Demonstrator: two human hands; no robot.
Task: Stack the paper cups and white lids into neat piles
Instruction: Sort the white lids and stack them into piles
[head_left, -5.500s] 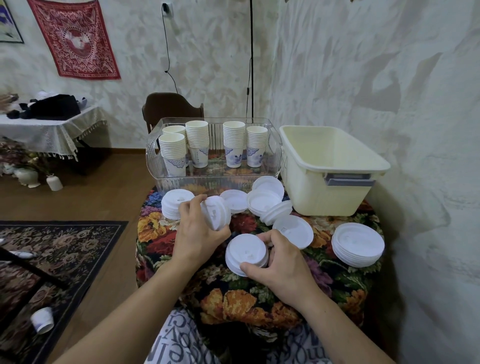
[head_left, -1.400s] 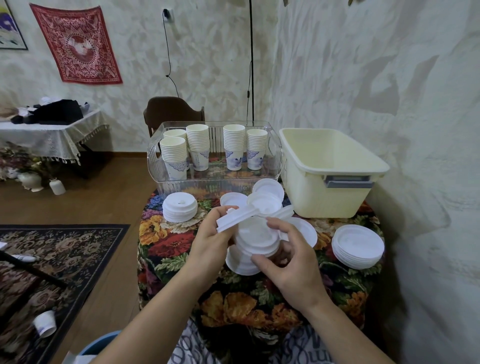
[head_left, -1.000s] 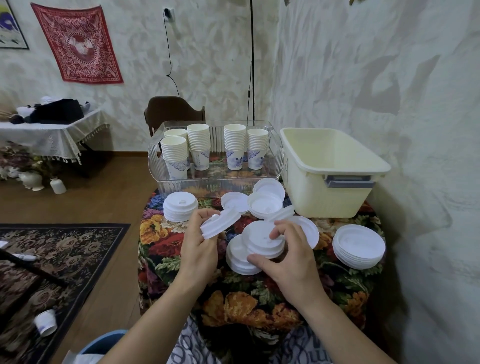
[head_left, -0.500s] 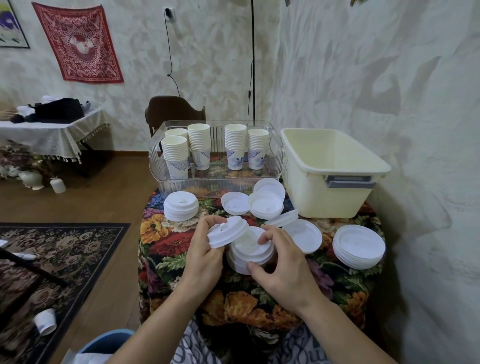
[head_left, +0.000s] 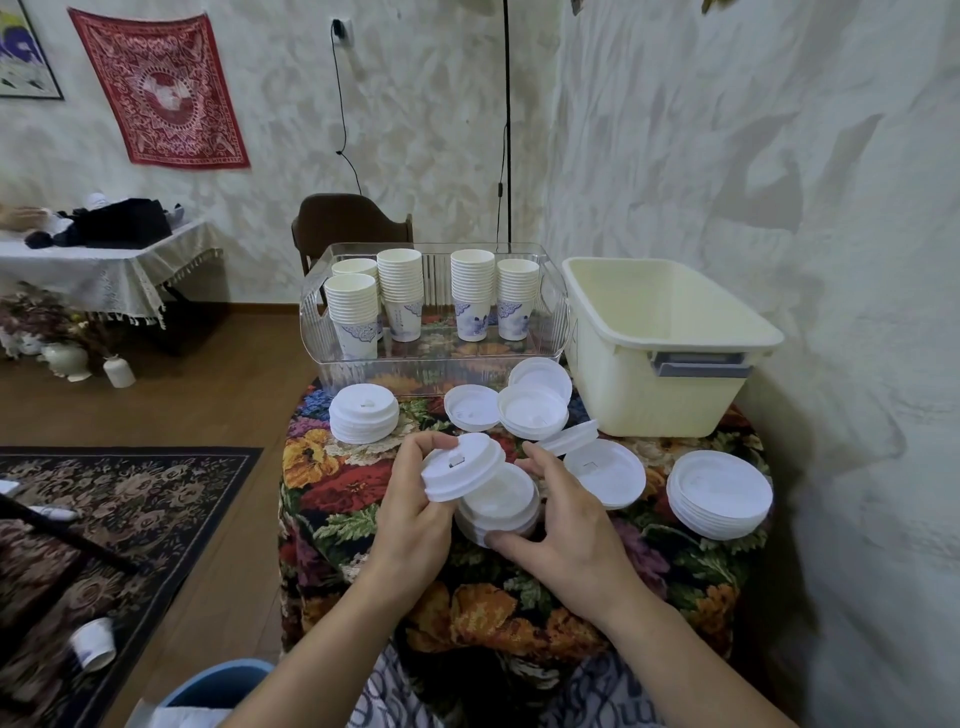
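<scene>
No readable print anywhere, just blue pattern on the stacked white paper cups (head_left: 400, 291) in the clear plastic bin (head_left: 332, 312). Your left hand (head_left: 410, 514) pinches a round white plastic lid (head_left: 464, 470), tilted, sip hole up, above the short lid pile (head_left: 498, 512) on the floral-cloth worktop (head_left: 337, 493). Your right hand (head_left: 566, 525) is curled around that pile, gripping it.

Left hand (head_left: 415, 512) fingers curled, pinching, right hand (head_left: 566, 525) curled, gripping, hands close together
</scene>
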